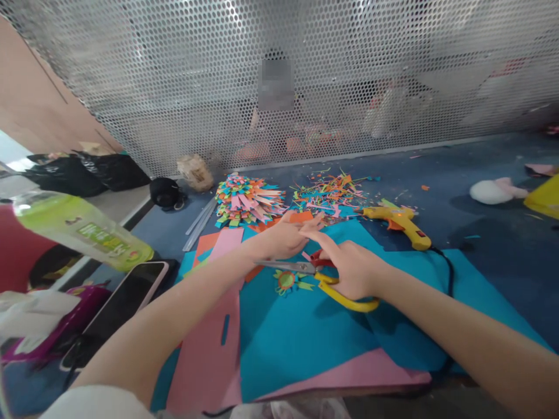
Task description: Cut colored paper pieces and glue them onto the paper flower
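My right hand (358,270) is wrapped round the scissors (301,266), which have one red and one yellow handle and blades pointing left. Its index finger reaches out to the fingers of my left hand (285,235) and seems to touch them. The left fingers are stretched to the right, and I make out nothing held in them. Just below the blades, a small green and orange paper flower (286,281) rests on blue paper (301,337). Pink sheets (205,361) lie under and beside the blue ones.
A yellow glue gun (404,224) lies at right, its cord trailing. Behind my hands are a fringed paper pile (244,201), paper scraps (332,192) and glue sticks (201,224). At left are a bottle (91,233) and a phone (117,308). A perforated metal panel (183,81) stands behind.
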{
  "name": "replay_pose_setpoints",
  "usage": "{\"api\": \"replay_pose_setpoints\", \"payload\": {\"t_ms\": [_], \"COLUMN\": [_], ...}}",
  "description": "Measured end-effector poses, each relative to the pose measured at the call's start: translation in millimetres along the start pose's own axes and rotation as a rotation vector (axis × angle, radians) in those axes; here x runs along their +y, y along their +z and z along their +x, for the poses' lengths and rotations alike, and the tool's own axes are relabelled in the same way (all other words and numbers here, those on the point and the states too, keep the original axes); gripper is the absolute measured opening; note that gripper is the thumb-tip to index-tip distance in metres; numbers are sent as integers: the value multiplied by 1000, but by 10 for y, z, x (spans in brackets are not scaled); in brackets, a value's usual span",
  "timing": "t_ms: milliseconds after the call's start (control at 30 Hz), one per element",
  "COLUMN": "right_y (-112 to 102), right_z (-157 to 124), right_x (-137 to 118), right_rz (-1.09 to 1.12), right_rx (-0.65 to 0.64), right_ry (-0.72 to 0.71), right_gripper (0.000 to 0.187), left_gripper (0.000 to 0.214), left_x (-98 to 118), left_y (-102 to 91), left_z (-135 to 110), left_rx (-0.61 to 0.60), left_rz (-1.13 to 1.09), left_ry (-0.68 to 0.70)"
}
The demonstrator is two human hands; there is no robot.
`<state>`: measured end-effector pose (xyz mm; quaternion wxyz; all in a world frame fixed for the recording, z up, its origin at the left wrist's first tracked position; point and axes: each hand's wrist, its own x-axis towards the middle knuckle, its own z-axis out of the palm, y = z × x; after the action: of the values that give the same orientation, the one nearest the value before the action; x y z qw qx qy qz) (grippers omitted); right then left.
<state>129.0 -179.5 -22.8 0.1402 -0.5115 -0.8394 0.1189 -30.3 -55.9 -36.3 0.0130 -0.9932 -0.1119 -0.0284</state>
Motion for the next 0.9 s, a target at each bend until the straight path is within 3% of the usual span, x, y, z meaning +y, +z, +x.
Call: {"api": "replay_pose_setpoints", "payload": {"t_ms": [100, 167, 267, 367, 633, 767, 833, 900], "right_y": [-2, -2, 4, 14, 9, -10, -5, 12], "right_z": [4, 7, 10, 12, -3, -7, 0, 14], "right_x": [1, -6, -25, -36, -35, -48, -39, -16], "right_rz": [-28, -43, -59, -52, -77, -22, 25, 77], "right_rx": [-17, -18, -16, -23, -19, -19, -11, 19], "right_ry": [13, 15, 4, -16, -13, 11, 43, 87], "right_gripper": [81, 81, 80, 78, 78, 78, 78, 78], "left_gripper": [54, 56, 54, 49, 55, 49, 43, 36], "left_x": [-100, -120, -78, -15, -94, -190, -227, -243], "left_y": [-62, -107, -102, -20, 66, -124, -249, -342], "left_z": [7, -71, -228, -290, 201, 245, 127, -66], "left_rx": [58, 69, -8, -77, -81, 65, 181, 165], "left_rz": [106, 45, -85, -56, 143, 245, 206, 116], "left_ry": [-43, -74, -35, 14, -1, -61, -164, -199]}}
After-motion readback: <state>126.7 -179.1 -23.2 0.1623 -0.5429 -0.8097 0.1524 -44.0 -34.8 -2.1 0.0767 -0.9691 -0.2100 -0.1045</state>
